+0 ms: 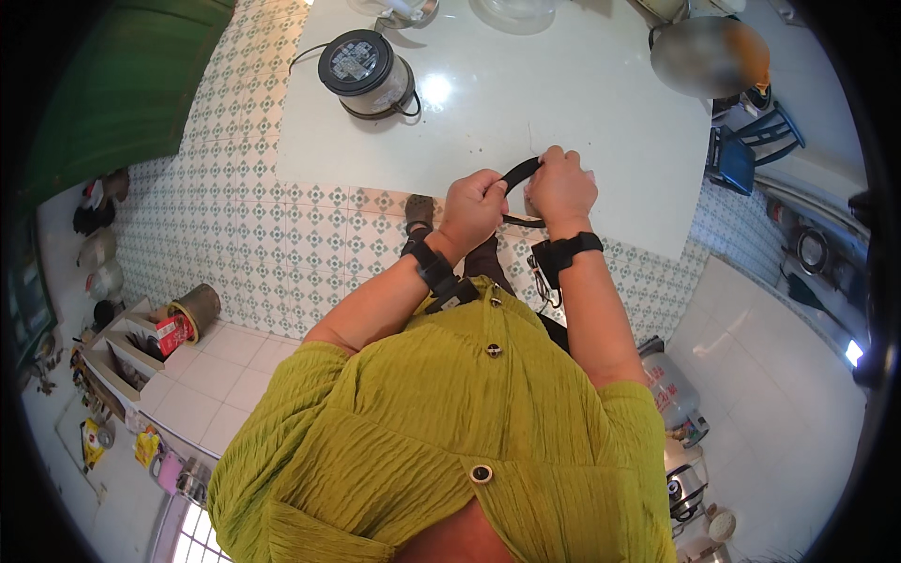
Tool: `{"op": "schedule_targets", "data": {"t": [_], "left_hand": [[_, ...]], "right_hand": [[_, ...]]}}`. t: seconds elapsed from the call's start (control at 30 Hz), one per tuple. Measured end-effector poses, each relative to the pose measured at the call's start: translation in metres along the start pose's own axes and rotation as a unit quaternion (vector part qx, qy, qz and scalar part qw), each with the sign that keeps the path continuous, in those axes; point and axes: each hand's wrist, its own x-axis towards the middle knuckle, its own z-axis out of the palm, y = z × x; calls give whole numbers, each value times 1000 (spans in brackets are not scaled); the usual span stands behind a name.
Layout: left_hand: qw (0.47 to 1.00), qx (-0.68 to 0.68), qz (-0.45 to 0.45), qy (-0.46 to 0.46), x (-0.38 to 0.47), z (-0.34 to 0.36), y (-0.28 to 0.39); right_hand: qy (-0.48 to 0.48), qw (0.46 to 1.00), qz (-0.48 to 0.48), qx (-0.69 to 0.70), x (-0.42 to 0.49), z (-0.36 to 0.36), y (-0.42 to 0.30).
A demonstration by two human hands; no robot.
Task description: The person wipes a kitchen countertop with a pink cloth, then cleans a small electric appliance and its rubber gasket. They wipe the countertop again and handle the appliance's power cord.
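A black strap or band (pixel 522 174), bent into a loop, spans the gap between my hands at the near edge of the white table (pixel 605 141). My left hand (pixel 475 207) grips one side of it, thumb on top. Around its other side close the fingers of my right hand (pixel 561 184), which is over the tabletop. Part of the loop hangs below, between the hands. Each wrist wears a black strapped device. Farther off on the table stands a small round appliance (pixel 376 84) with a black-rimmed lid and a cable.
Clear bowls (pixel 517 10) and a metal ladle (pixel 415 14) lie at the table's far side. A blue chair (pixel 735 158) stands right. A grey gas cylinder (pixel 669 387) is at lower right, a bucket (pixel 200 310) at lower left. A green panel (pixel 127 84) fills the upper left.
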Motion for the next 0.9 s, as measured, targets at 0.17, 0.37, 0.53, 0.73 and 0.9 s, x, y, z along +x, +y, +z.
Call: {"op": "schedule_targets", "data": {"t": [0.17,0.37,0.53,0.73,0.9], "left_hand": [[1000,9,-10,-27,2,-3,-1],[993,-106,-32,-52,5,-20,8],[954,-271,-45,-122,3,-28,23],[912,-301,-42,-275,-17,-21,45],[904,-231,-64,-355,-36,-16,60]], "right_hand": [[-54,986,140,77,14,-4,9],[1,950,128,285,-7,-26,101],[-149,792,177,564,-59,-33,120],[-238,731,106,630,-72,-22,62],[-284,701,6,654,-44,-16,39]]}}
